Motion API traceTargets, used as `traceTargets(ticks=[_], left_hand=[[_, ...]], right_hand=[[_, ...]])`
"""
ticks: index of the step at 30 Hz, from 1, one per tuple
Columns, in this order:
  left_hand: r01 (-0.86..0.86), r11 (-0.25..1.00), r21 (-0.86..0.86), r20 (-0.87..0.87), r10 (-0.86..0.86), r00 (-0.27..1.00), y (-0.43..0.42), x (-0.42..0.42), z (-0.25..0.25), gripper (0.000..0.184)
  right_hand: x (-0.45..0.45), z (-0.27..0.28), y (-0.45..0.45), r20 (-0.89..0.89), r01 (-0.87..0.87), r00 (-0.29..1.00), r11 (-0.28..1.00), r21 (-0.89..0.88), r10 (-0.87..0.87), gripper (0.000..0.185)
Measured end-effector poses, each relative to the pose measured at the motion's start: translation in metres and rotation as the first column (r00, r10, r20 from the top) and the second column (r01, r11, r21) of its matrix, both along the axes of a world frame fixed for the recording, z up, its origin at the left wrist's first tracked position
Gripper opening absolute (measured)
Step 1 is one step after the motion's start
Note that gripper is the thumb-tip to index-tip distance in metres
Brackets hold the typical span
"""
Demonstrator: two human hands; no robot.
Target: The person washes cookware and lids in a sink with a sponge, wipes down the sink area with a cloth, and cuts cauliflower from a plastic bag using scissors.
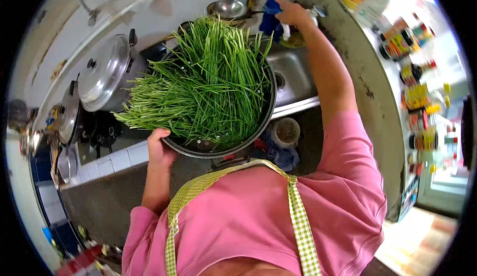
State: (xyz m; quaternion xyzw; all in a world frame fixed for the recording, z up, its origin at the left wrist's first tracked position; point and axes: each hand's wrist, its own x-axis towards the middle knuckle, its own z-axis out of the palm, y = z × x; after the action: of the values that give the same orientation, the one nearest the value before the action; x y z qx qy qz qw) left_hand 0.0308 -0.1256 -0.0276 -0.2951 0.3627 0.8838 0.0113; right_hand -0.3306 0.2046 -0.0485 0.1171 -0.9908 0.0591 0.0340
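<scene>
A wide dark round pan (271,108) heaped with long green chive-like stalks (208,82) is in the middle, partly over the sink (294,72). My left hand (161,147) grips the pan's rim at its lower left, thumb on top beside the stalk ends. At the upper right, my right hand (290,13) is closed on a dark blue cloth (271,17) near the faucet area, above the back of the sink. A small bowl (294,39) stands below my right hand. Water drops show on the pan's inner wall.
A large lidded pot (105,72) and another lidded pan (68,112) stand on the stove at left. A metal bowl (228,8) sits behind the stalks. Bottles and jars (422,97) line the right ledge. A round container (285,132) is below the sink edge.
</scene>
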Motion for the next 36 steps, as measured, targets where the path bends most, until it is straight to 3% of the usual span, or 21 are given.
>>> traceTargets(ticks=[3,4,5,8,10,14,16,17,18,20,21,22,23,24,25,26,29,31,32,34,36], left_hand=[[-0.107,0.992,-0.07,-0.003,0.107,0.994,0.012,0.017,-0.007,0.026],[-0.134,0.987,-0.082,0.023,0.137,0.99,0.021,0.016,-0.002,0.026],[-0.217,0.972,-0.092,0.051,0.222,0.974,0.035,0.015,0.005,0.024],[-0.403,0.899,-0.17,0.092,0.421,0.902,0.061,0.027,0.0,0.019],[-0.495,0.841,-0.218,0.045,0.515,0.856,0.073,0.039,-0.005,0.02],[-0.578,0.785,-0.223,-0.068,0.579,0.813,0.103,0.055,0.016,0.03],[-0.589,0.762,-0.269,-0.09,0.589,0.803,0.097,0.08,0.014,0.038],[-0.615,0.747,-0.253,-0.117,0.607,0.786,0.098,0.089,0.018,0.04],[-0.642,0.73,-0.236,-0.148,0.626,0.766,0.1,0.097,0.02,0.043],[-0.662,0.678,-0.319,-0.24,0.618,0.749,0.103,0.115,0.027,0.047],[-0.675,0.673,-0.304,-0.218,0.64,0.737,0.103,0.126,0.03,0.048],[-0.701,0.656,-0.278,-0.199,0.675,0.71,0.108,0.14,0.031,0.048],[-0.713,0.656,-0.247,-0.193,0.688,0.7,0.109,0.15,0.03,0.048],[-0.754,0.594,-0.281,-0.208,0.729,0.652,0.11,0.162,0.03,0.047],[-0.767,0.576,-0.283,-0.19,0.75,0.634,0.103,0.188,0.021,0.047],[-0.779,0.56,-0.283,-0.177,0.768,0.616,0.097,0.209,0.012,0.046],[-0.794,0.498,-0.35,-0.184,0.794,0.579,0.124,0.198,0.023,0.046],[-0.812,0.452,-0.368,-0.179,0.823,0.539,0.131,0.191,0.031,0.046],[-0.824,0.423,-0.377,-0.179,0.839,0.513,0.132,0.188,0.033,0.046],[-0.818,0.41,-0.403,-0.203,0.831,0.517,0.133,0.182,0.032,0.045],[-0.874,0.287,-0.391,-0.151,0.917,0.369,0.143,0.179,0.021,0.045]], right_hand=[[-0.066,-0.031,0.02,0.185,-0.095,0.978,0.995,-0.013,0.096,0.066],[-0.09,-0.053,0.03,0.306,-0.084,0.949,0.996,0.02,0.074,0.069],[-0.117,-0.061,0.047,0.586,-0.035,0.806,0.995,-0.092,0.083,0.069],[-0.096,-0.059,0.046,0.531,0.024,0.845,0.988,-0.15,0.06,0.073],[-0.127,-0.094,0.053,0.574,-0.008,0.809,0.98,-0.2,0.124,0.069],[-0.13,-0.099,0.05,0.603,0.083,0.795,0.975,-0.207,0.06,0.065],[-0.15,-0.127,0.055,0.107,0.065,0.993,0.991,-0.118,-0.052,0.049],[-0.145,-0.122,0.053,-0.039,0.035,0.998,0.96,-0.278,-0.048,0.046],[-0.136,-0.103,0.054,-0.184,-0.019,0.981,0.904,-0.428,-0.066,0.043],[-0.1,-0.054,0.039,-0.331,-0.318,0.935,0.714,-0.624,0.128,0.05],[-0.093,-0.04,0.035,-0.253,-0.308,0.949,0.708,-0.635,0.186,0.043],[-0.053,-0.009,0.011,-0.622,-0.559,0.764,0.659,-0.503,0.173,0.018],[-0.027,0.009,-0.005,-0.376,-0.477,0.879,0.551,-0.685,0.294,0.023],[0.03,0.014,-0.025,-0.202,-0.443,0.886,0.637,-0.631,0.417,0.037],[0.064,0.015,-0.038,-0.056,-0.437,0.862,0.681,-0.588,0.504,0.032],[0.092,-0.008,-0.051,-0.096,-0.52,0.782,0.561,-0.644,0.615,0.029],[0.144,-0.109,-0.077,0.287,-0.599,0.423,0.503,-0.623,0.86,0.022],[0.185,-0.142,-0.093,0.249,-0.711,0.455,0.517,-0.476,0.855,0.022],[0.189,-0.186,-0.1,0.016,-0.804,0.37,0.329,-0.495,0.929,0.025],[0.197,-0.24,-0.119,0.054,-0.89,0.325,0.325,-0.321,0.944,0.034],[0.209,-0.263,-0.133,0.106,-0.884,0.353,0.368,-0.288,0.93,0.043]])
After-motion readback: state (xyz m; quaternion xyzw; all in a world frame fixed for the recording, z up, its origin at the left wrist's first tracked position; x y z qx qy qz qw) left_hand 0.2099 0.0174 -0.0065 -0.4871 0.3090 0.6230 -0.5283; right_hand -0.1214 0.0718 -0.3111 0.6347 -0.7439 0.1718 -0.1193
